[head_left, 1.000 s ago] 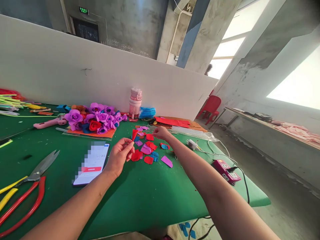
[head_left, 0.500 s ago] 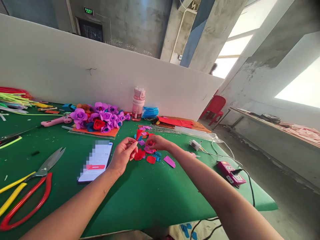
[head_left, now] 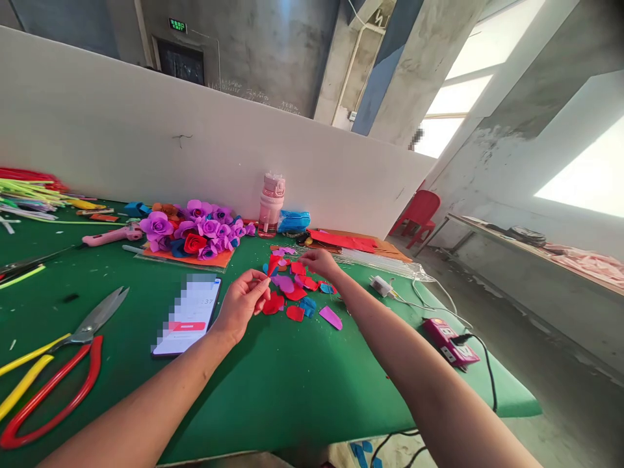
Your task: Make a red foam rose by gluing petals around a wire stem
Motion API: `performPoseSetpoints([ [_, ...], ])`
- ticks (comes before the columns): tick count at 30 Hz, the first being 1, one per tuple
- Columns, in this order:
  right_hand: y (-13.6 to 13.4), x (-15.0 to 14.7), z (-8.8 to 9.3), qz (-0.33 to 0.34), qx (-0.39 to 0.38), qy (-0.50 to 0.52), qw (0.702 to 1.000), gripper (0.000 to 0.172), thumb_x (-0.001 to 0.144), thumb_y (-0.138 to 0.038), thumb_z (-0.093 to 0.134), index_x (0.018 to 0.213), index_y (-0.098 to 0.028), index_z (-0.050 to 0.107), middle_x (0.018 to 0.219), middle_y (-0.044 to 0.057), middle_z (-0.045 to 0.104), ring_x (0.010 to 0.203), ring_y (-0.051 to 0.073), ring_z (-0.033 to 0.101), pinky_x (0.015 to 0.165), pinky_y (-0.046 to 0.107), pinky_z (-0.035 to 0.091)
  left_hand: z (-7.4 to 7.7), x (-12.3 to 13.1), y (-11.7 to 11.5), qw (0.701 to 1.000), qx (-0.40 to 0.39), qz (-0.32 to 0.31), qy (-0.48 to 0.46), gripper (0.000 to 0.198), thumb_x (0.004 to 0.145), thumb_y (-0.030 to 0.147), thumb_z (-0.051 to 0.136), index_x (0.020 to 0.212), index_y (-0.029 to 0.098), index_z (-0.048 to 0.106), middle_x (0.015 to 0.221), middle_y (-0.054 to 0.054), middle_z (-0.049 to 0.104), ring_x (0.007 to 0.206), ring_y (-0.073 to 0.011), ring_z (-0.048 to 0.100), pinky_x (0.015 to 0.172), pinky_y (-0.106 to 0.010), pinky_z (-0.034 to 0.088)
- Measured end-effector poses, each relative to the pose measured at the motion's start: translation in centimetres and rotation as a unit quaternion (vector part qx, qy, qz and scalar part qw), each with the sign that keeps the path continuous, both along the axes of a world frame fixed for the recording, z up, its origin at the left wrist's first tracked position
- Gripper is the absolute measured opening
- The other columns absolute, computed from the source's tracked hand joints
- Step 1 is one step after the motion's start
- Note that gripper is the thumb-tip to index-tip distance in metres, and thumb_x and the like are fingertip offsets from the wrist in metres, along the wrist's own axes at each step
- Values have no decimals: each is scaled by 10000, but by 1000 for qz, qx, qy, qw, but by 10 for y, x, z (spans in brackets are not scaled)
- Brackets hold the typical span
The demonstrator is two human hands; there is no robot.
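My left hand (head_left: 242, 304) pinches a small rolled red petal piece (head_left: 272, 264) and holds it upright above the green table (head_left: 273, 383). My right hand (head_left: 319, 262) hovers with curled fingers over a scatter of red, pink and blue petal cutouts (head_left: 297, 294); what its fingertips hold, if anything, is too small to make out. A pile of finished purple and red paper roses (head_left: 195, 232) lies on an orange sheet behind the cutouts.
A phone (head_left: 188, 315) lies left of my left hand. Red-handled scissors (head_left: 58, 370) sit at the near left. A pink glue gun (head_left: 110, 235), a pink bottle (head_left: 271, 204), red sheets (head_left: 341, 239), a charger (head_left: 381, 285) and a pink cabled device (head_left: 448, 340) are about.
My right hand reached out, came back to the red piece at my left hand, then moved away again over the cutouts. My left hand stayed nearly still.
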State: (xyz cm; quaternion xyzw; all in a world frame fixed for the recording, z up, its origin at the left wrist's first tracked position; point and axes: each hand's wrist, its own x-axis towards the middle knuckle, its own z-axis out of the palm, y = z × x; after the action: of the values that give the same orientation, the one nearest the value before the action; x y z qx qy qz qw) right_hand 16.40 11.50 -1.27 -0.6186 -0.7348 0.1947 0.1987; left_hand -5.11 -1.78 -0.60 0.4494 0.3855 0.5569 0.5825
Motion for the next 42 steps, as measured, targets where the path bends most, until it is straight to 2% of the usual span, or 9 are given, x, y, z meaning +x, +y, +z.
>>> performPoseSetpoints([
  [7, 24, -5, -10, -73, -38, -76, 994, 248, 741, -414, 706, 692, -172, 679, 626, 54, 658, 620, 200, 631, 525, 257, 449, 0, 0, 0, 1000, -4, 1, -6, 256, 710, 371, 684, 763, 181, 520, 539, 54, 528, 408, -52, 383, 392, -171, 257],
  [13, 25, -18, -12, -82, -69, -73, 992, 259, 909, -322, 557, 1127, -187, 592, 1162, 81, 601, 970, 203, 610, 817, 382, 527, 0, -1, 1, 1000, -10, 4, -10, 251, 706, 364, 688, 771, 183, 527, 539, 60, 528, 402, -48, 384, 392, -168, 254],
  [16, 16, -15, -2, -97, -51, -50, 993, 286, 848, -288, 631, 1086, -131, 607, 1062, 101, 652, 933, 242, 640, 735, 336, 526, 0, -3, 2, 1000, -9, 6, -16, 244, 706, 358, 686, 777, 184, 531, 537, 62, 529, 400, -45, 381, 389, -166, 249],
  [22, -18, -7, 8, -65, -35, -7, 997, 189, 836, -253, 618, 990, -144, 613, 727, 33, 693, 584, 136, 637, 502, 206, 448, 2, -4, 2, 1000, -2, 9, -26, 247, 693, 351, 691, 772, 186, 524, 530, 63, 532, 393, -48, 381, 381, -169, 253],
  [27, -44, -10, 15, -62, 18, -39, 997, 127, 805, -288, 633, 822, -163, 639, 786, 64, 681, 758, 191, 623, 584, 238, 421, 2, -3, 1, 1000, 0, 13, -14, 257, 693, 358, 695, 764, 182, 523, 530, 61, 534, 393, -50, 388, 382, -173, 259],
  [31, -79, -22, 20, 15, 26, -40, 999, 136, 851, -255, 566, 822, -182, 678, 775, 30, 672, 748, 162, 596, 623, 227, 406, 3, -3, 0, 1000, 1, 24, -21, 256, 689, 357, 699, 762, 182, 527, 536, 61, 536, 394, -49, 390, 383, -173, 260],
  [33, -104, -33, 15, 111, -11, -27, 993, 110, 822, -293, 630, 828, -219, 712, 750, -13, 668, 694, 130, 588, 616, 201, 412, 4, -3, -1, 999, 3, 27, -24, 253, 686, 354, 701, 760, 183, 530, 534, 60, 537, 395, -49, 392, 384, -172, 263],
  [35, -125, -43, 7, 252, -26, -1, 967, 206, 860, -292, 592, 1026, -248, 706, 868, 12, 662, 723, 127, 583, 657, 211, 425, 4, -3, -1, 999, 7, 26, -27, 249, 685, 348, 704, 759, 183, 533, 530, 59, 535, 395, -49, 393, 385, -171, 264],
  [42, -127, -72, -4, 184, 29, -122, 975, 343, 917, -336, 490, 1206, -214, 627, 955, 113, 593, 852, 226, 570, 676, 295, 411, 3, -2, -2, 999, 4, 25, -20, 257, 684, 350, 707, 773, 182, 535, 532, 59, 539, 393, -49, 399, 384, -168, 267],
])
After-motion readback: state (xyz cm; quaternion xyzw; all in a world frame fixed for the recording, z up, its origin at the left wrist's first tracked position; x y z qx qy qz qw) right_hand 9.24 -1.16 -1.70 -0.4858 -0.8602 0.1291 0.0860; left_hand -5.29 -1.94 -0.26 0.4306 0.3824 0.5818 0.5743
